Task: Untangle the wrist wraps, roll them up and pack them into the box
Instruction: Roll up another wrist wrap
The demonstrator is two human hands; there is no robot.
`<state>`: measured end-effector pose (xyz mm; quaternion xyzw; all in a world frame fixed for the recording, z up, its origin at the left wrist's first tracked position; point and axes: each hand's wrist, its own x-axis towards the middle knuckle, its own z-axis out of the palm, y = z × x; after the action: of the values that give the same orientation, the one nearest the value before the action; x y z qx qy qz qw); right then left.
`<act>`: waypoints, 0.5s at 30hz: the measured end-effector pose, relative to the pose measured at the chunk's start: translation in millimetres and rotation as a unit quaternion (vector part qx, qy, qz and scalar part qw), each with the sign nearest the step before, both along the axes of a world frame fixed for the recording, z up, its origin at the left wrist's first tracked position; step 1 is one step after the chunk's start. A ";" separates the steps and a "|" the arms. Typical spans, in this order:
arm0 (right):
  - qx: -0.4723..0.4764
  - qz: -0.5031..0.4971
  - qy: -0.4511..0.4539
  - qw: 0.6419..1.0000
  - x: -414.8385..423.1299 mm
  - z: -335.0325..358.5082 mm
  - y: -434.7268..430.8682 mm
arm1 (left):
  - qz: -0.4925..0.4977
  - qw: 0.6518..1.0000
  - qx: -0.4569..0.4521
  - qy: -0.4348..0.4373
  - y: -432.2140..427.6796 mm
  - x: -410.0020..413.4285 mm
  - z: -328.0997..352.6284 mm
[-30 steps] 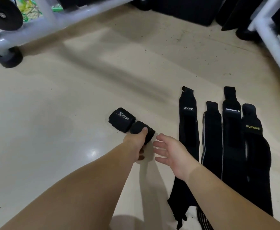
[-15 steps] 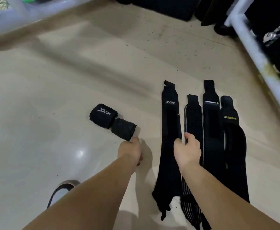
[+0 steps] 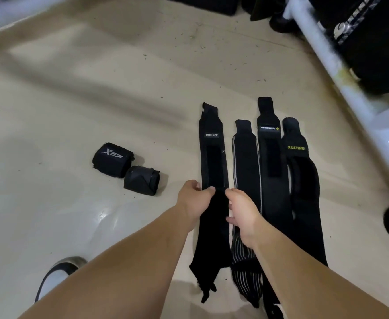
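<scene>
hands first: the left hand [image 3: 194, 199] pinches the left edge of the long black fabric wrist wrap with the white logo patch [image 3: 213, 180], thumb on top, while the right hand [image 3: 243, 210] rests at its right edge with fingers loosely curled; i cannot tell whether that hand has closed on the cloth or only touches it. both meet the strap about halfway along its length.

this wrap is the leftmost of four lying flat on the pale glossy floor [image 3: 73, 111]. just right of it are a black wrap with thin silver side stripes [image 3: 246, 162], a black wrap with a small green diamond label [image 3: 269, 143] and a black wrap with yellow lettering [image 3: 301, 171], all side by side and nearly touching. two rolled black wraps, one with white lettering [image 3: 112, 160] and a plain one [image 3: 141, 183], sit touching each other well to the left. no box is in view.

risks, as i judge them: lifting from the middle could drag the striped neighbour along, since the right hand sits over the seam between the two straps. the dark rough patch on the held wrap looks like hook-and-loop and could snag the next strap. a roll begun mid-strap would also come out loose or lopsided; it probably needs starting from an end.

the held wrap's long axis runs near to far, leaning slightly left toward the far end. its narrow tab end points far, and its ragged looped end points near.
</scene>
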<state>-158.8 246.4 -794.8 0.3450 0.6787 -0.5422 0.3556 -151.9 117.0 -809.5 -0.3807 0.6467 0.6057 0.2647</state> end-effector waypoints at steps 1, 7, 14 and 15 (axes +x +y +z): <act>0.009 0.003 -0.008 1.000 -1.1 -2.1 3.9 | -0.003 1.000 -0.003 -0.012 -0.6 -0.6 -2.0; 0.019 0.057 -0.073 0.996 13.6 -11.7 11.3 | -0.091 0.994 -0.010 -0.055 -3.9 3.9 6.2; 0.048 -0.003 -0.029 0.998 9.0 -0.3 8.9 | -0.108 0.992 0.056 -0.025 -7.7 7.7 23.8; 0.038 -0.012 -0.025 0.999 6.0 4.2 9.6 | -0.110 0.992 0.063 -0.019 -9.2 8.0 29.9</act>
<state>-152.8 256.1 -790.7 0.3799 0.6854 -0.5117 0.3521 -143.9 107.7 -779.6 -0.3013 0.6396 0.6054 0.3655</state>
